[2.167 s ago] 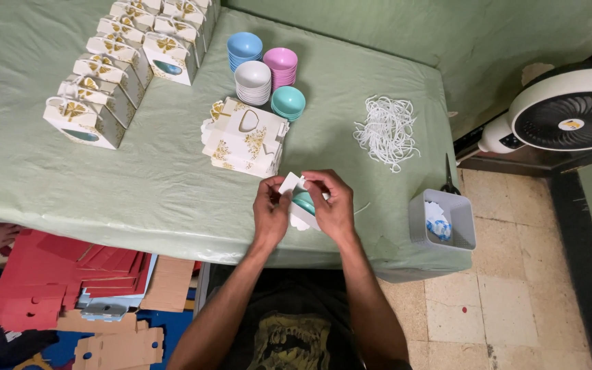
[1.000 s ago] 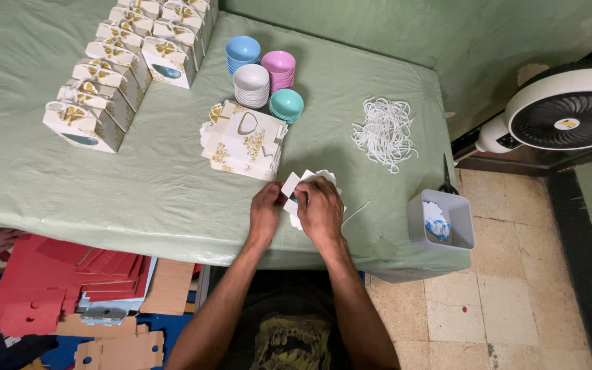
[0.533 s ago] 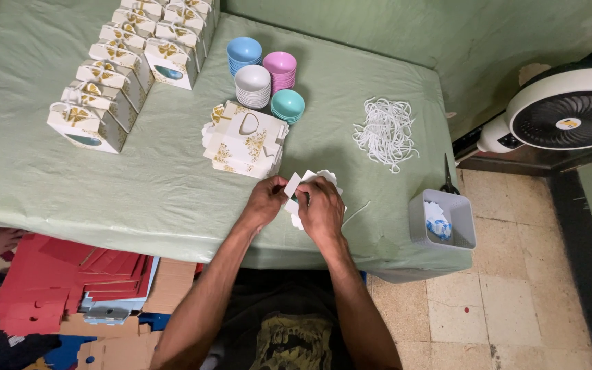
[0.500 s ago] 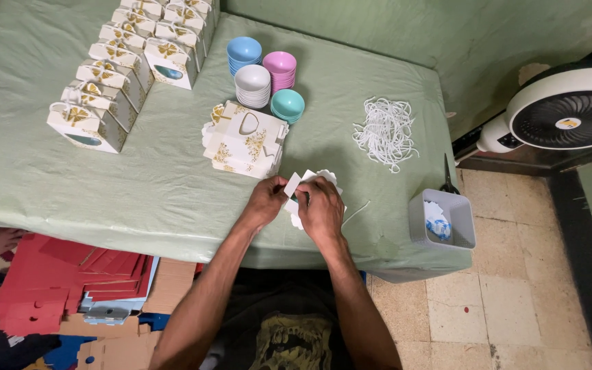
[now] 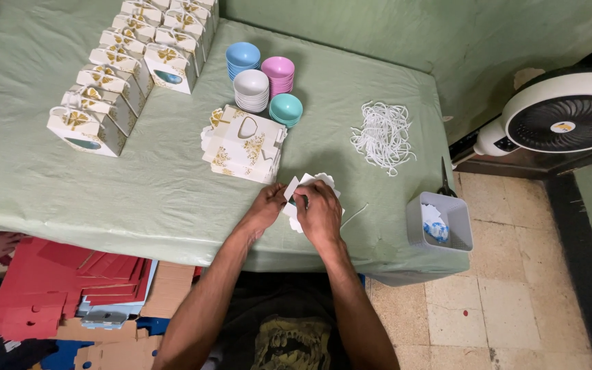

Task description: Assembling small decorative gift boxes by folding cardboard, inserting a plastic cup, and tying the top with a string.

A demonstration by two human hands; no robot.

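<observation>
Your left hand [image 5: 265,209] and right hand [image 5: 318,212] are both pinching the white box blank [image 5: 310,188] at the table edge [image 5: 173,236]; pressing unevenly risks creasing it crooked.

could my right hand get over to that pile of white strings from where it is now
Probably yes. Your right hand is pressing the white card cutout near the table's front edge, and the pile of white strings lies beyond it to the right, with only bare green cloth between them.

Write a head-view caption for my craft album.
Both hands, left and right, fold a white card box on the green table.
</observation>
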